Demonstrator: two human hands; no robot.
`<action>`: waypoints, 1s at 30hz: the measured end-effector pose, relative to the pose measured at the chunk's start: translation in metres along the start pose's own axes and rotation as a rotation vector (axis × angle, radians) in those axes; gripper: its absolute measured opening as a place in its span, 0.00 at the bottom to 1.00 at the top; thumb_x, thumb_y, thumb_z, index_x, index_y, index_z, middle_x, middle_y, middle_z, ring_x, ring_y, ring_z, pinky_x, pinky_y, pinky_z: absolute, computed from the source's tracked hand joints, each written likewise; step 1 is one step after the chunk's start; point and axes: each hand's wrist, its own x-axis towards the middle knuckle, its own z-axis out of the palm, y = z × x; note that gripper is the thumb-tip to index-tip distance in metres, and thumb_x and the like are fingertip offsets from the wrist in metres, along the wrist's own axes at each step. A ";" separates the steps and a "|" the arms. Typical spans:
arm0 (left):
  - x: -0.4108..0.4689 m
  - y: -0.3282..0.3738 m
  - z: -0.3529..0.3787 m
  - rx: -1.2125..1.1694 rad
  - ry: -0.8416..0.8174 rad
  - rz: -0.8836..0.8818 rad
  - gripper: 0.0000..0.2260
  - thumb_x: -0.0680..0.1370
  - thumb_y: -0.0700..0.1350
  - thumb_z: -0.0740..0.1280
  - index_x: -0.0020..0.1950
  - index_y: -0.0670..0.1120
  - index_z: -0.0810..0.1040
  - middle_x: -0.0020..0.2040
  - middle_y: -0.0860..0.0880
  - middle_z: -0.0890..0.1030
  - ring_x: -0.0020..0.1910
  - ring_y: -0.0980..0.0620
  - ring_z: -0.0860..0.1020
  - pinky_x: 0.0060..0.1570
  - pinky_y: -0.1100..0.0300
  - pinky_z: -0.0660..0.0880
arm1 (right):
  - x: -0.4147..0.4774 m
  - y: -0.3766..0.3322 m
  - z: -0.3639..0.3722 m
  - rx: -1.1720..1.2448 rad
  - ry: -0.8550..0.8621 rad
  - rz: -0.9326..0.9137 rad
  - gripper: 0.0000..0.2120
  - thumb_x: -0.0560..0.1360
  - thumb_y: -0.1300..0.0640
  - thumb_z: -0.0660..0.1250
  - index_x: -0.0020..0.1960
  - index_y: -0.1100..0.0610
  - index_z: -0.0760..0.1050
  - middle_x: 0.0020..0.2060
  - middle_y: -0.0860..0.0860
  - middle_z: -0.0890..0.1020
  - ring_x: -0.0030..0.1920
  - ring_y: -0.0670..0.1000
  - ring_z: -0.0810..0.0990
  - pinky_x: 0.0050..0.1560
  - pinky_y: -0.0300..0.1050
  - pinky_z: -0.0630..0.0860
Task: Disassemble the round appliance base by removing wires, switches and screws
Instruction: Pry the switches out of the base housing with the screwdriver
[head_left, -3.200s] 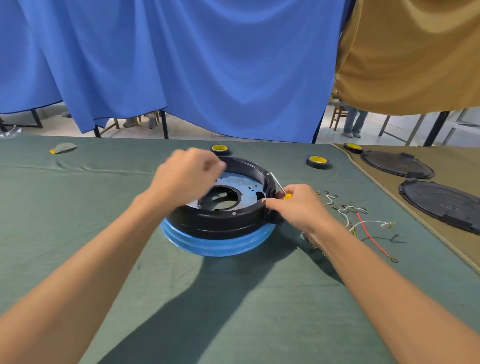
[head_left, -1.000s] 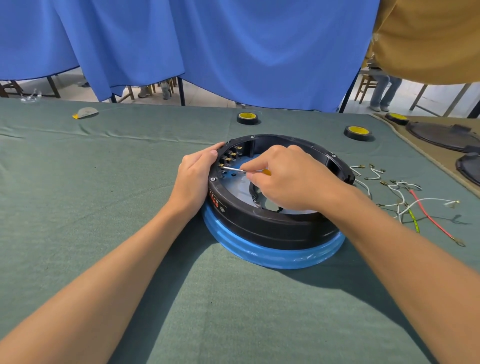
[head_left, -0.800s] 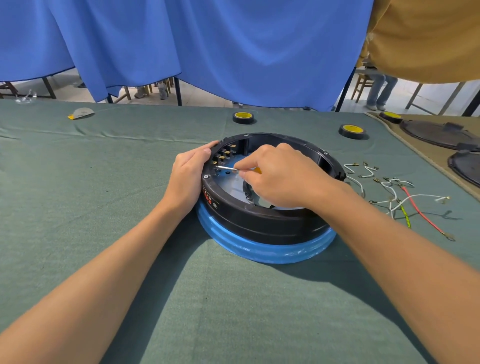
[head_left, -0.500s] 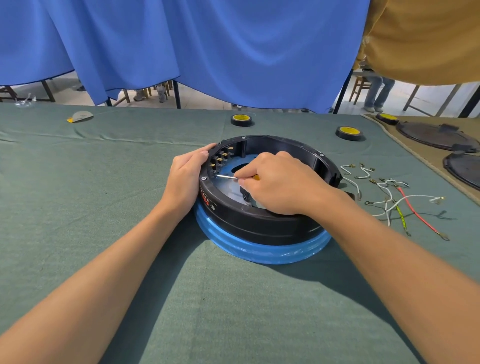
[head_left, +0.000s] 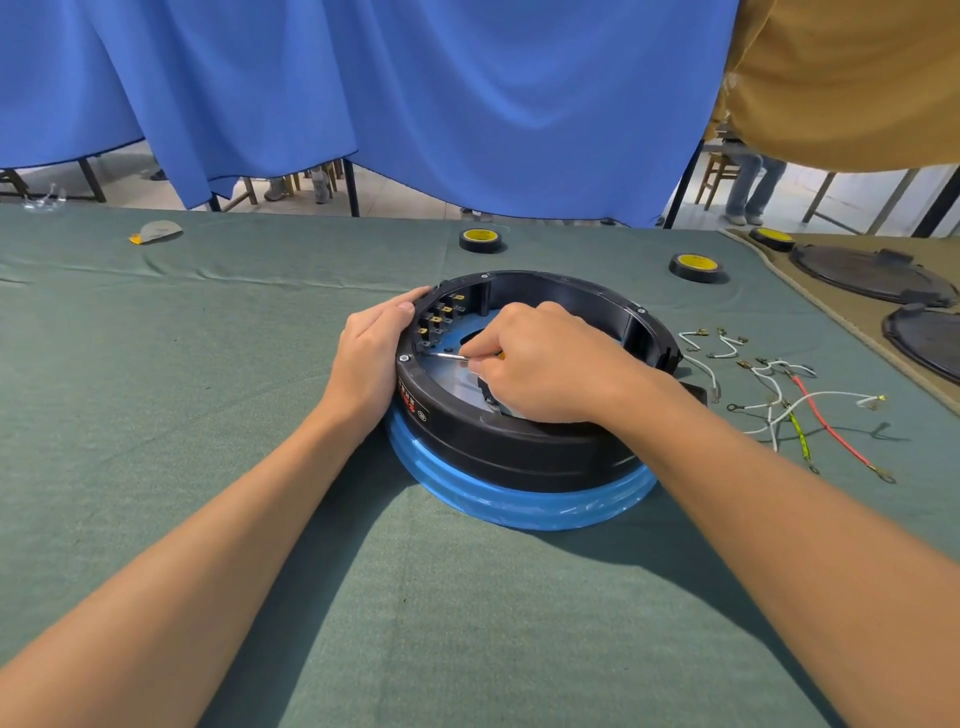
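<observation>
The round appliance base, black with a blue lower rim, lies upside down on the green cloth. My left hand grips its left rim, thumb on top. Over the open middle, my right hand holds a small screwdriver with a yellow handle. Its metal tip points left at the inner wall, just below a row of brass switch terminals. Several loose wires, white, red and yellow-green, lie on the cloth to the right of the base.
Two black-and-yellow tape rolls sit behind the base, a third at the far right. Black round covers rest on a tan cloth at right. Blue and tan curtains hang behind the table.
Since 3.2 s ago my left hand has gone to the left rim and my right hand has brought the screwdriver inside the base. In the last second the tip has dropped slightly below the terminals.
</observation>
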 end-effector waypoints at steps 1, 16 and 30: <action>0.000 0.000 0.000 -0.002 0.000 -0.001 0.16 0.76 0.43 0.57 0.48 0.54 0.84 0.48 0.52 0.85 0.53 0.51 0.81 0.56 0.57 0.75 | 0.000 0.000 0.000 -0.008 -0.001 -0.005 0.17 0.78 0.53 0.58 0.30 0.46 0.68 0.29 0.45 0.68 0.40 0.54 0.66 0.49 0.54 0.75; -0.002 0.002 0.000 -0.012 0.019 -0.031 0.18 0.79 0.39 0.57 0.47 0.54 0.85 0.46 0.51 0.85 0.50 0.50 0.81 0.60 0.46 0.73 | -0.001 0.004 0.004 -0.041 0.138 -0.042 0.13 0.75 0.57 0.59 0.55 0.56 0.78 0.30 0.52 0.78 0.37 0.54 0.74 0.41 0.55 0.76; -0.003 0.009 -0.003 0.005 -0.013 0.038 0.22 0.79 0.38 0.56 0.44 0.58 0.86 0.47 0.53 0.85 0.50 0.55 0.82 0.47 0.66 0.76 | -0.024 -0.005 0.001 -0.323 0.417 -0.054 0.09 0.79 0.51 0.57 0.43 0.51 0.73 0.36 0.51 0.77 0.40 0.61 0.77 0.34 0.47 0.63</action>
